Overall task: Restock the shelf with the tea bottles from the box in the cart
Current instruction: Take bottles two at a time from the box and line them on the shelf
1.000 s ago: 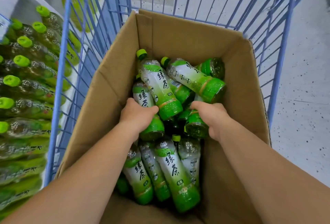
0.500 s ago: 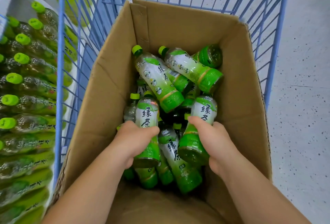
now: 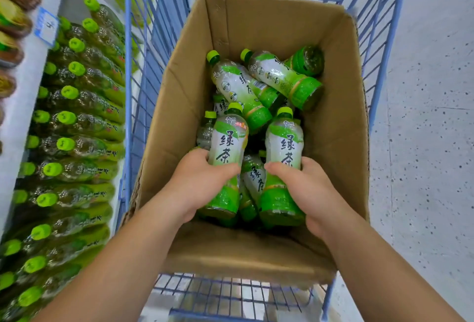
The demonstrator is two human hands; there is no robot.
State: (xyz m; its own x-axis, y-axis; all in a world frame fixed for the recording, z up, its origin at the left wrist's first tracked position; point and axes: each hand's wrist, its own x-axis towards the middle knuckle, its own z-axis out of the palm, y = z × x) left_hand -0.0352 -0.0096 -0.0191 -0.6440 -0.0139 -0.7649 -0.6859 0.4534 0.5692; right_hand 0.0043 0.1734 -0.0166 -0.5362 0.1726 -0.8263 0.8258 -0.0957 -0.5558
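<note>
An open cardboard box [image 3: 179, 85] sits in a blue wire cart [image 3: 382, 47] and holds several green tea bottles lying in a heap [image 3: 284, 77]. My left hand [image 3: 197, 185] grips one green tea bottle [image 3: 228, 142] around its lower body, cap pointing away from me. My right hand [image 3: 305, 188] grips a second green tea bottle [image 3: 284, 147] the same way. Both bottles are lifted above the heap, near the box's front wall. The shelf [image 3: 23, 95] at the left carries rows of green-capped tea bottles [image 3: 77, 118].
The cart's blue wire side [image 3: 136, 65] stands between the box and the shelf. A blue price tag [image 3: 46, 26] hangs on the shelf edge. Other packaged goods [image 3: 12, 11] lie on the upper shelf at far left. Speckled grey floor [image 3: 423, 116] spreads to the right.
Both hands closed on bottles in the heap, then raised them toward me, caps now pointing up and away. The view shifted back, showing the cart's front edge.
</note>
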